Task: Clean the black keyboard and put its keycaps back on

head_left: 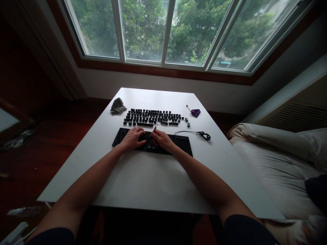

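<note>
A black keyboard base (182, 143), with its keycaps off over at least much of it, lies on the white table. My left hand (132, 139) rests on its left half, fingers spread and thumb apart, holding nothing. Over the middle of the base, my right hand (161, 139) is closed around a slim stick-like tool (154, 128), whose upper end pokes out above the fingers. The tool's lower end is dark and hard to make out. Just behind the base, loose black keycaps (143, 119) stand in rows, with a long space bar (145, 125) in front.
A grey cloth (118, 106) sits at the table's (143, 180) back left. At the back right are a purple cloth (196, 112) and a thin stick (188, 108) beside it. A coiled black cable (204, 135) lies right of the keyboard. A cushioned sofa (268, 163) stands to the right.
</note>
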Action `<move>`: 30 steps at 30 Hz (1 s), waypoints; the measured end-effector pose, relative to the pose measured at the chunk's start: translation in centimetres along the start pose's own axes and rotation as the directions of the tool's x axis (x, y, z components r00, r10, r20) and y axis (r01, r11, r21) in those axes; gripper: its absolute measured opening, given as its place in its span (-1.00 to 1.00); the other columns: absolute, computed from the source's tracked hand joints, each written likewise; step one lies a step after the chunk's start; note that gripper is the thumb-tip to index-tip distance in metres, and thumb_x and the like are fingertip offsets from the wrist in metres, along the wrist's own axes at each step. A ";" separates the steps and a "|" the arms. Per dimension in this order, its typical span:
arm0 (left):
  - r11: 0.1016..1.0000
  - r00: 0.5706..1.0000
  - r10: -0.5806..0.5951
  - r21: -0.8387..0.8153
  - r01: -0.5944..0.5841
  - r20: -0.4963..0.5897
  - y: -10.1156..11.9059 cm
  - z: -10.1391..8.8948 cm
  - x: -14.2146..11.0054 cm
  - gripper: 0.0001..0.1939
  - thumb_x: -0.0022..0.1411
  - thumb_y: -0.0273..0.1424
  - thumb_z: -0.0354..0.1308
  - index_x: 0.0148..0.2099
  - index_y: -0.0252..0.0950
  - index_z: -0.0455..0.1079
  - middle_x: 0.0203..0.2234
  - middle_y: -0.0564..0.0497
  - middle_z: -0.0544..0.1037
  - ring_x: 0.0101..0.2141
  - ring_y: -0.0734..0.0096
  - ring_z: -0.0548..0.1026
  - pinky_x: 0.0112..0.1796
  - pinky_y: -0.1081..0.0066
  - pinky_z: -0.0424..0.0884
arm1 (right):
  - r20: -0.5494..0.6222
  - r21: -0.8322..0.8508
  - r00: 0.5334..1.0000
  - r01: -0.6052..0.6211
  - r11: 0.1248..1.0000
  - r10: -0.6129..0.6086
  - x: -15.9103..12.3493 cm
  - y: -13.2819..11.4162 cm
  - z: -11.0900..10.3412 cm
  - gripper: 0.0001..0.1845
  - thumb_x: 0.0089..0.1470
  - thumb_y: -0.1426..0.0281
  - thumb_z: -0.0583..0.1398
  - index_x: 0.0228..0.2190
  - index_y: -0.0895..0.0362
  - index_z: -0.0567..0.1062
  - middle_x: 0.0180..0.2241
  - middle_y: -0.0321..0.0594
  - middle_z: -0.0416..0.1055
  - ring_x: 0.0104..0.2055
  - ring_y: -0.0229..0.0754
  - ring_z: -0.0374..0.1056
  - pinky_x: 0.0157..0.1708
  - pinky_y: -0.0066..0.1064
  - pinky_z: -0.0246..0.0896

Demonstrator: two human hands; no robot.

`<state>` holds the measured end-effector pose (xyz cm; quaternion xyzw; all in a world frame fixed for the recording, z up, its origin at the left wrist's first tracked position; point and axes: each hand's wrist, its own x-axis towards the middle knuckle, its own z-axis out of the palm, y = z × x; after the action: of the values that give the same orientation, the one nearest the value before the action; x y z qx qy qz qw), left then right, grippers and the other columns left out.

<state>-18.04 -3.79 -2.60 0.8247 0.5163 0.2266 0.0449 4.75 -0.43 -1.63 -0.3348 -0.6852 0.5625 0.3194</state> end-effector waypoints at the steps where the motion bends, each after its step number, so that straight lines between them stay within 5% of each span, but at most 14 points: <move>1: 1.000 1.000 0.000 0.000 0.000 -0.003 0.0 0.0 0.0 -0.60 0.19 -0.18 0.26 0.06 -0.16 0.44 0.09 -0.10 0.43 0.11 -0.01 0.35 0.19 0.01 0.24 | 0.000 -0.029 1.000 -0.006 1.000 0.006 0.1 0.1 0.0 -0.58 0.18 -0.02 0.15 -0.33 0.09 0.40 -0.65 -0.41 0.33 -0.65 -0.30 0.23 -0.64 -0.50 0.10; 9: 1.000 1.000 0.017 0.004 -0.017 -0.015 0.3 0.6 0.2 -0.57 0.19 -0.18 0.27 0.09 -0.16 0.42 0.09 -0.09 0.43 0.10 0.01 0.35 0.17 0.01 0.26 | -0.013 -0.233 0.999 -0.041 0.972 0.039 1.4 -0.1 0.0 -0.64 0.24 0.08 0.11 -0.37 0.12 0.43 -0.67 -0.42 0.29 -0.64 -0.30 0.21 -0.58 -0.48 0.09; 13: 0.999 0.999 0.041 -0.014 -0.042 -0.020 0.8 0.8 0.4 -0.58 0.19 -0.19 0.27 0.08 -0.18 0.42 0.09 -0.10 0.43 0.09 0.02 0.35 0.18 0.02 0.25 | -0.034 -0.440 0.997 0.049 0.896 -0.071 1.6 -0.6 0.6 -0.63 0.23 0.11 0.15 -0.42 0.14 0.49 -0.53 -0.32 0.41 -0.46 -0.27 0.29 -0.44 -0.47 0.08; 22: 0.998 0.998 0.063 -0.024 -0.063 -0.018 1.2 0.9 0.5 -0.65 0.16 -0.28 0.28 0.00 -0.20 0.44 0.05 -0.10 0.45 0.08 0.04 0.37 0.17 0.03 0.26 | 0.086 -0.618 0.992 0.125 0.776 -0.092 0.7 -2.1 1.6 -0.69 0.26 0.23 0.14 -0.42 0.15 0.52 -0.43 -0.26 0.48 -0.37 -0.23 0.30 -0.37 -0.44 0.01; 30: 0.997 0.998 0.062 -0.041 -0.062 -0.001 1.1 0.7 0.3 -0.62 0.23 -0.16 0.24 0.04 -0.18 0.44 0.09 -0.10 0.45 0.08 0.04 0.36 0.16 0.03 0.27 | 0.419 -0.459 0.904 0.286 0.841 -0.079 -1.1 -4.1 -1.5 -0.72 0.23 0.21 0.16 -0.31 0.17 0.51 -0.52 -0.38 0.33 -0.48 -0.32 0.15 -0.44 -0.48 -0.01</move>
<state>-16.72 -3.96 -2.74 0.8393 0.4855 0.2383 0.0546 6.19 -1.11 2.62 -0.2222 -0.8874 0.3817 0.1319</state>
